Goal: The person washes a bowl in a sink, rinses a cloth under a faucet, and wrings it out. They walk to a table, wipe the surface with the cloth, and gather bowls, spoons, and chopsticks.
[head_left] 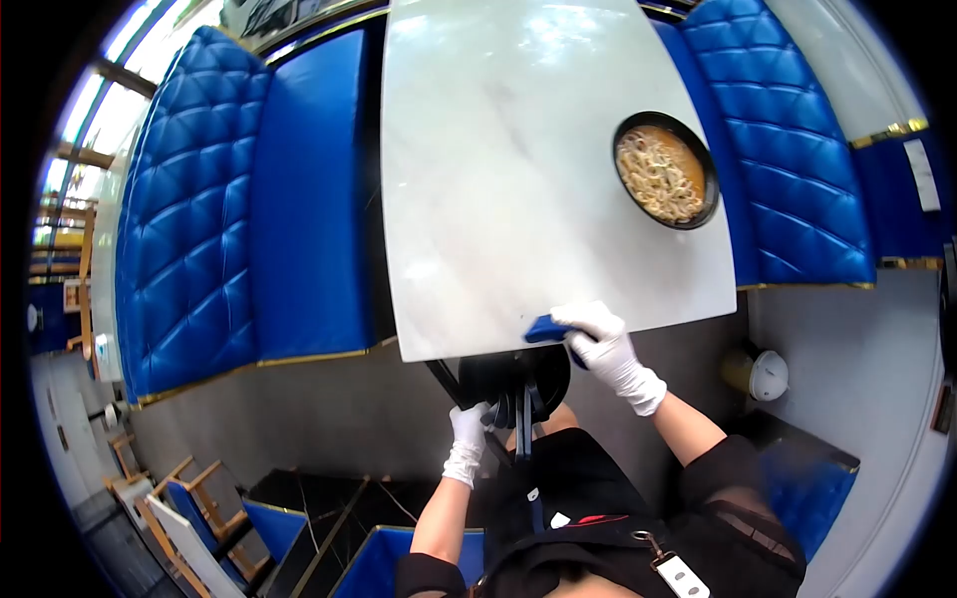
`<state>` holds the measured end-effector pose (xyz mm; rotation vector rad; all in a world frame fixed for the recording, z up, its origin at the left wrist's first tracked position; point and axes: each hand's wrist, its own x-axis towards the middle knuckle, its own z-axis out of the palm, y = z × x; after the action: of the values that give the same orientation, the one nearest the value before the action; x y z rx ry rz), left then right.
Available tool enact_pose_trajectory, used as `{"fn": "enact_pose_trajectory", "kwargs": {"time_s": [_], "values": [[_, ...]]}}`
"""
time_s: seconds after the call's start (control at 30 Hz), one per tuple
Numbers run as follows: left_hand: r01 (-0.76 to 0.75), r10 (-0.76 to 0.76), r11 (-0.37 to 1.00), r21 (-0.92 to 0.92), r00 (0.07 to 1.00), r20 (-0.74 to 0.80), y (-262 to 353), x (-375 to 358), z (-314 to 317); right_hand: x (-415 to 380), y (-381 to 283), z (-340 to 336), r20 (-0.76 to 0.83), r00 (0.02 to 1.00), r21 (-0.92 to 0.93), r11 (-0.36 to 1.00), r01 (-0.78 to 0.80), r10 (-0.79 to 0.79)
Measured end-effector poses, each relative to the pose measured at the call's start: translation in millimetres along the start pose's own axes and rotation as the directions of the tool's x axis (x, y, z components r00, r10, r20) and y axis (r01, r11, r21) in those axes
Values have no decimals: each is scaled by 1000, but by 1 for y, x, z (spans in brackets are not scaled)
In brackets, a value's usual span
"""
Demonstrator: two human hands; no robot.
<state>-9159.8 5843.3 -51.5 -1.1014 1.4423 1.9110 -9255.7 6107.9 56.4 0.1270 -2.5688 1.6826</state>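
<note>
A white glove covers my right hand point(605, 349), whose fingers are closed around a blue cloth point(546, 329) at the front edge of the white marble table point(478, 229). Lower and to the left, my gloved left hand point(469, 435) grips the side of a black container point(478, 382) held below the table edge. Several dark and silvery utensil-like pieces stick out of that container; their exact kind is hard to make out. A black bowl point(710, 189) of noodles in orange broth rests near the table's right side.
Blue padded benches point(309, 199) point(797, 149) flank the table on both sides. Wooden-framed chairs point(204, 518) stand at the lower left. A white-lidded bin point(768, 376) is on the floor at right, above a blue seat point(812, 493).
</note>
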Motion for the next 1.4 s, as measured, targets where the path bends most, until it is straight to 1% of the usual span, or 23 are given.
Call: {"fn": "enact_pose_trajectory", "kwargs": {"time_s": [0.03,0.07,0.1,0.17,0.23,0.27,0.3,0.37,0.4,0.43,0.5,0.53,0.57,0.63,0.83,0.9,0.97,1.03,1.1,1.17,1.2,1.3,1.4], "values": [[-39,39,999,-12,999,0,-3,0,-2,-4,-8,-18,-80,978,116,976,-185,195],[-39,38,999,-14,999,-8,-2,-2,-2,2,-10,-40,-62,913,239,894,-379,403],[-39,39,999,-18,999,-16,-1,-3,-2,7,-6,-62,-46,903,313,865,-393,427],[-36,36,999,23,999,10,-1,-3,-7,18,11,-90,-50,830,547,710,-443,556],[-47,47,998,37,999,11,1,-5,-10,26,9,-120,69,698,594,533,-603,713],[-43,42,999,33,999,33,3,-7,-12,34,27,-123,-55,672,610,557,-563,739],[-51,50,998,35,998,40,3,-8,-11,36,40,-134,-38,670,656,524,-543,742],[-39,39,998,56,999,3,7,-13,-11,53,45,-143,-63,617,765,434,-475,785],[-45,45,996,82,999,1,8,-16,-12,55,46,-144,-102,669,796,464,-389,736],[-44,43,995,84,999,15,11,-18,-12,62,50,-143,-97,676,797,464,-387,730],[-44,42,994,100,999,30,10,-18,-15,73,56,-146,-228,616,744,543,-389,754],[-48,46,994,97,999,25,10,-19,-16,73,50,-148,-218,602,715,546,-437,768],[-41,40,996,84,999,19,9,-20,-16,72,62,-148,-214,606,715,546,-438,766],[-40,39,997,61,999,5,8,-21,-15,74,84,-143,-301,606,698,603,-386,736],[-42,41,997,58,999,22,7,-33,-12,67,76,-121,-300,620,676,620,-397,725],[-51,50,998,36,998,30,7,-35,-15,64,65,-103,-328,666,665,664,-341,670],[-39,38,999,19,999,32,6,-29,-23,64,36,-77,-293,680,624,673,-397,673],[-39,38,999,18,999,23,6,-25,-30,62,4,-53,-204,664,638,612,-468,720],[-40,39,999,21,999,23,8,-22,-33,59,6,-26,-217,712,605,665,-439,668],[-61,60,998,13,998,30,10,-20,-35,57,19,-2,-177,727,565,673,-478,664],[-67,67,998,14,998,16,11,-20,-35,57,26,12,-206,733,553,695,-459,648],[-84,82,995,46,996,35,12,-19,-37,57,17,30,-117,760,511,695,-507,640],[-86,86,996,20,996,9,13,-21,-36,58,-16,30,-100,752,442,706,-553,651]]}}
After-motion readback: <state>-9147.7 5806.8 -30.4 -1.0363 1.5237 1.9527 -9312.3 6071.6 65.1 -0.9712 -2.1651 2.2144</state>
